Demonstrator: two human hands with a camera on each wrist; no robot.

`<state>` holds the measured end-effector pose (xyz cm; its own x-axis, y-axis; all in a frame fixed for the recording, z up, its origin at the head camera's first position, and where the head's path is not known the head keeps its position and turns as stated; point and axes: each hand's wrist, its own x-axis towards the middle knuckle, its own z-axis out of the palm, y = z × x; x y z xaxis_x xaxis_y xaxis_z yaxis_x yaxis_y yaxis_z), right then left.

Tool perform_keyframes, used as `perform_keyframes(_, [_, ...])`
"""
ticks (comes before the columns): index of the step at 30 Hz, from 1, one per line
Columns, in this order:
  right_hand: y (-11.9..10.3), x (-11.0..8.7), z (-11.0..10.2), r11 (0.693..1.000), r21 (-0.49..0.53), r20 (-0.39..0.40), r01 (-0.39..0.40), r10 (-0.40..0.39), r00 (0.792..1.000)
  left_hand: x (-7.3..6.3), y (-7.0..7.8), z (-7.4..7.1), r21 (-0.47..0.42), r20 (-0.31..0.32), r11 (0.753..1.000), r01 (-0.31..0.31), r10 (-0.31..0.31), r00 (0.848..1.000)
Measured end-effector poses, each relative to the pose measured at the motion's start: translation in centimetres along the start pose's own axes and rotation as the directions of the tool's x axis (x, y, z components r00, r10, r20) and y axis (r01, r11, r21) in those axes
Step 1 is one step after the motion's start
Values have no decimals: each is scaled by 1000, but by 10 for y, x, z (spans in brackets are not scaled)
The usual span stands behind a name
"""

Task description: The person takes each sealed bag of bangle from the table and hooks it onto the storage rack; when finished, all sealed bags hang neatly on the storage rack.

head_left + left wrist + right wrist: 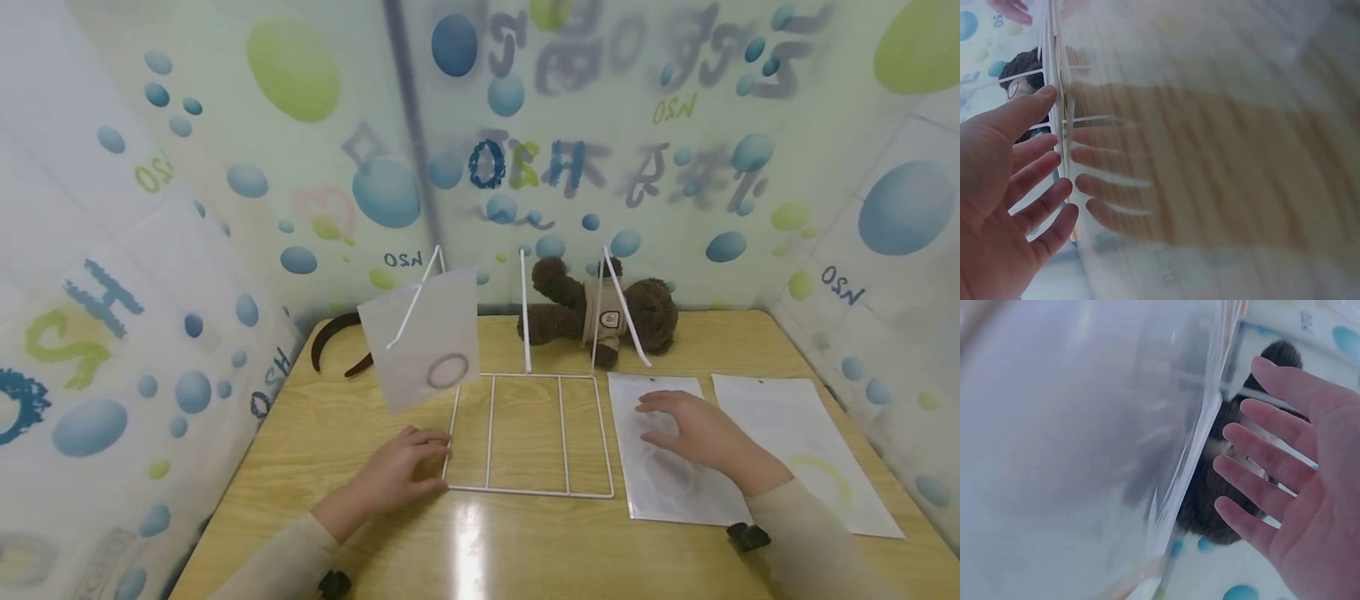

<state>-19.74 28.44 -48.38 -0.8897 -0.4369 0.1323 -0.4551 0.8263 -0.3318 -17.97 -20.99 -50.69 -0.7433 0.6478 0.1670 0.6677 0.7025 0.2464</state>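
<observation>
A white wire rack (490, 433) stands on the wooden table, with bent prongs rising at its back. A translucent sheet (420, 333) printed with a ring hangs on its left prong. At the rack's left side is my left hand (393, 475), fingertips at the wire and fingers loosely spread in the left wrist view; whether they touch the wire, I cannot tell. My right hand (693, 433) hovers over a sheet with a faint ring (675, 492), its fingers (1272, 462) apart and holding nothing. Farther right lies another sheet with a yellow ring (787, 417).
Behind the rack a brown teddy bear (577, 317) lies on its side. A dark brown curved object (330, 337) sits at the back left, partly hidden by the hanging sheet. Patterned curtains (300, 167) with blue and green spots close in the table (360, 550).
</observation>
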Motion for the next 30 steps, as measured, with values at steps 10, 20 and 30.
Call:
perform_keyframes(10, [46, 15, -19, 990, 34, 32, -137, 136, 990, 0, 2, -1, 6, 6, 999, 33, -33, 999])
perform_keyframes(20, [91, 25, -25, 990, 20, 31, -141, 140, 990, 2, 1, 0, 8, 15, 999, 46, -46, 999])
perform_keyframes(30, [111, 32, -24, 994, -6, 69, -113, 113, 991, 3, 0, -3, 12, 56, 997, 70, -70, 996])
